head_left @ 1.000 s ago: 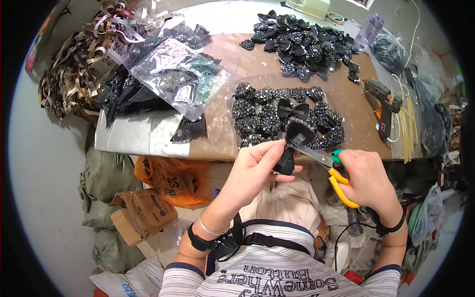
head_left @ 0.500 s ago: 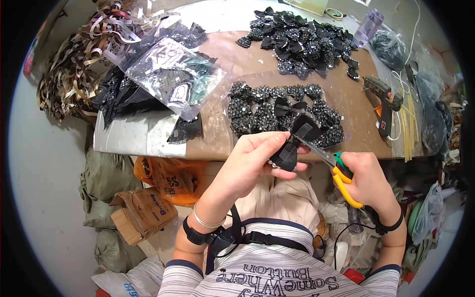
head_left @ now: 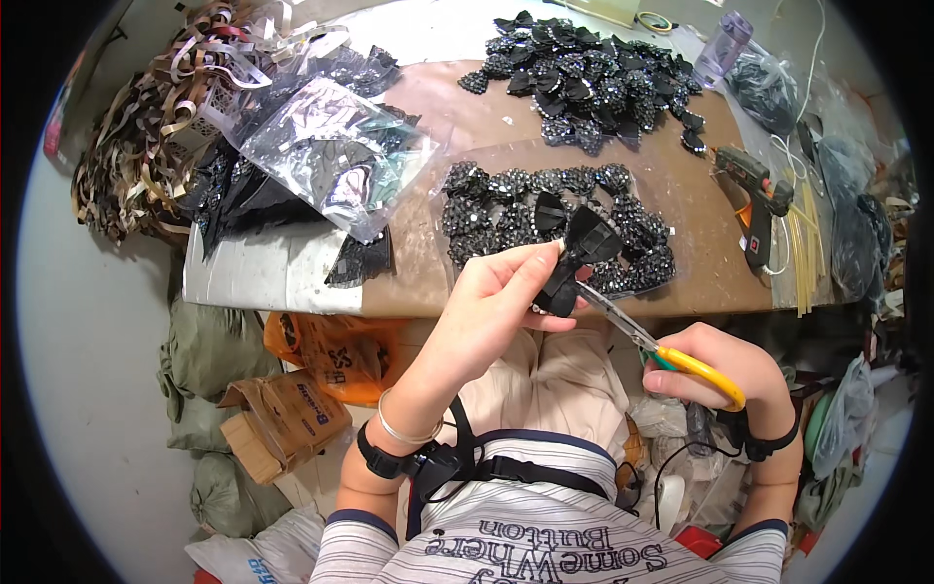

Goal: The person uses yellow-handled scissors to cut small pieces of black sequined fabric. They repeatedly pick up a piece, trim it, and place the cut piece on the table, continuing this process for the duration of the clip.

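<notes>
Between the thumb and fingers of my left hand is a black fabric bow, held up over the table's front edge. My right hand grips scissors with yellow and green handles. Their blades point up and left, and the tips are at the lower edge of the bow; whether they touch it I cannot tell. Behind the bow, rows of black sequined bows lie on a clear plastic sheet, partly hidden by the held bow.
A heap of black sequined bows lies at the table's back. A hot glue gun and glue sticks are at right, near a purple bottle. Plastic packaging covers black fabric at left, beside a ribbon pile.
The scissors have turned in my right hand, which has moved slightly down, so the yellow handle now points right. My left hand has shifted a little left and tilted the bow.
</notes>
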`<state>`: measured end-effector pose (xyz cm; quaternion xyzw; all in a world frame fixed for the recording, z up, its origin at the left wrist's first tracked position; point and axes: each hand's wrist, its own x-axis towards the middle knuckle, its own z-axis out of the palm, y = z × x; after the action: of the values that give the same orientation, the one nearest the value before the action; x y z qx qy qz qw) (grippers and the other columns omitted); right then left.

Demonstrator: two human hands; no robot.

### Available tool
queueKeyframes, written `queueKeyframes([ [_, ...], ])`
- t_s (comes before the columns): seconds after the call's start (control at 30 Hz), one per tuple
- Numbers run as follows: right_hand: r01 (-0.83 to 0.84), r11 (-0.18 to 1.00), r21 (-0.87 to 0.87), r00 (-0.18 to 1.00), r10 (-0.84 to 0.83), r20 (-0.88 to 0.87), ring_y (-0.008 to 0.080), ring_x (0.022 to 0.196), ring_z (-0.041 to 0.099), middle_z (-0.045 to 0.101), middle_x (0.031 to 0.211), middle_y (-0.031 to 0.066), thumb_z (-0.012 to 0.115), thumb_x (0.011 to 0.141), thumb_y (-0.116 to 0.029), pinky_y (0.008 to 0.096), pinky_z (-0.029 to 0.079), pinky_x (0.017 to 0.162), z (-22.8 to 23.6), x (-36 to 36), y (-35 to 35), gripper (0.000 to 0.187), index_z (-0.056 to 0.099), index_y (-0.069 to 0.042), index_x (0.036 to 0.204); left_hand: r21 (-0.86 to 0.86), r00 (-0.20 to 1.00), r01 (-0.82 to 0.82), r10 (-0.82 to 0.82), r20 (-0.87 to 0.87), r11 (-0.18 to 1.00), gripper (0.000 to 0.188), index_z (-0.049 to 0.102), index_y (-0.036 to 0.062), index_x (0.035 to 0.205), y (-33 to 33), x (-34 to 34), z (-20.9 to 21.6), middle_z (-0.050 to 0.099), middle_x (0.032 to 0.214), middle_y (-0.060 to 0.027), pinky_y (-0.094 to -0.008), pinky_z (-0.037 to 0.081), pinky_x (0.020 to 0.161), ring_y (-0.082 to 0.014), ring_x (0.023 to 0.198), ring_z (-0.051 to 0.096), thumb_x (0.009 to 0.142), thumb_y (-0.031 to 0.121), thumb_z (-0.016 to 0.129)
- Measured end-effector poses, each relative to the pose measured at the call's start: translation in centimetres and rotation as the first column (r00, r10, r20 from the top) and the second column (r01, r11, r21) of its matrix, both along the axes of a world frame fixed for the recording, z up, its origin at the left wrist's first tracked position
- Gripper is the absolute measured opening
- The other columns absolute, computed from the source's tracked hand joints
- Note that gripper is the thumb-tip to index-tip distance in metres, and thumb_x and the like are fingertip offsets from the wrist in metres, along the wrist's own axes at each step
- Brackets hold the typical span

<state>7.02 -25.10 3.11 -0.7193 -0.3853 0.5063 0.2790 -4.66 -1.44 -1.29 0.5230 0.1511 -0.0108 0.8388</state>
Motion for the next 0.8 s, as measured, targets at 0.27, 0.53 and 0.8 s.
queueKeyframes([
  [0.27, -0.002, 0.986, -0.169, 0.985, -0.027, -0.172, 0.0114, 0.052, 0.052, 0.056, 0.06, 0.0047, 0.059, 0.092, -0.033, 0.0277, 0.042, 0.051, 1.2, 0.5, 1.3, 0.034, 0.066, -0.001, 0.083, -0.084, 1.0, -0.015, 0.015, 0.0, 0.996, 0.04, 0.054, -0.0035, 0.126, -0.4, -0.6, -0.3, 0.065, 0.113, -0.0161, -0.0303, 0.061, 0.072, -0.0219, 0.093, 0.068, 0.101, 0.027, 0.045],
  [0.53, 0.081, 0.985, -0.155, 0.968, -0.115, -0.223, 0.012, 0.052, 0.053, 0.056, 0.057, 0.0044, 0.063, 0.084, -0.033, 0.026, 0.04, 0.051, 1.0, -0.1, 1.6, 0.035, 0.067, 0.001, 0.078, -0.297, 0.998, 0.046, -0.053, -0.014, 0.954, 0.044, 0.052, -0.0069, 0.126, 0.2, -0.8, -0.2, 0.06, 0.12, -0.0226, -0.0347, 0.061, 0.078, -0.0281, 0.099, 0.067, 0.102, 0.029, 0.043],
  [0.8, 0.11, 0.978, -0.177, 0.948, -0.157, -0.278, 0.0108, 0.051, 0.051, 0.056, 0.058, 0.0034, 0.066, 0.08, -0.031, 0.0252, 0.037, 0.049, 1.2, -0.1, 1.7, 0.032, 0.065, 0.0, 0.072, -0.282, 0.995, 0.091, -0.076, 0.063, 0.955, 0.049, 0.056, -0.0048, 0.121, 0.0, -1.7, 0.1, 0.066, 0.108, -0.0147, -0.0317, 0.059, 0.081, -0.0203, 0.098, 0.067, 0.102, 0.038, 0.042],
])
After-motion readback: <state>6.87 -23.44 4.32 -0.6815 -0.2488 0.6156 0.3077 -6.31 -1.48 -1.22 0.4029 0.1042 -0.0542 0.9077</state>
